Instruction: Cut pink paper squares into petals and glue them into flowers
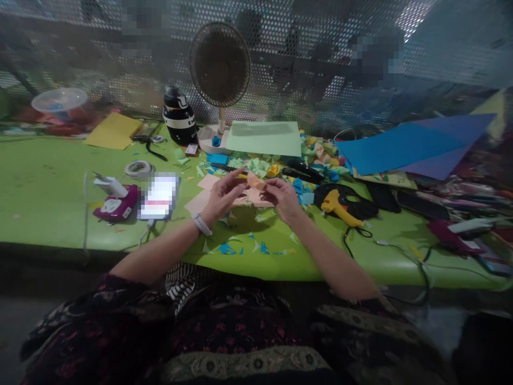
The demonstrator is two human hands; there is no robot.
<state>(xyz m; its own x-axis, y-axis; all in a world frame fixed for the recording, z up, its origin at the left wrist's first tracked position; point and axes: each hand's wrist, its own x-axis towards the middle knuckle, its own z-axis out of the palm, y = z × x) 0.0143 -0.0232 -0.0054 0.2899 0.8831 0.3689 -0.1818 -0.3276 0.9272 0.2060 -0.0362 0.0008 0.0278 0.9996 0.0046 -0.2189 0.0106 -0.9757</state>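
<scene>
A small folded piece of peach paper is held up over the table between my hands. My right hand pinches its right edge with thumb and fingertips. On the other side my left hand, with a white band on the wrist, has its fingers spread close to the paper; whether they touch it I cannot tell. Flat peach sheets lie beside and partly under the left hand. Behind the hands is a heap of green, yellow and blue folded paper pieces, with black-handled scissors at its right.
A fan and a black bottle stand at the back. A phone, a purple plug adapter and a tape roll lie left. On the right are a yellow glue gun, blue sheets and cables. Paper scraps lie in front.
</scene>
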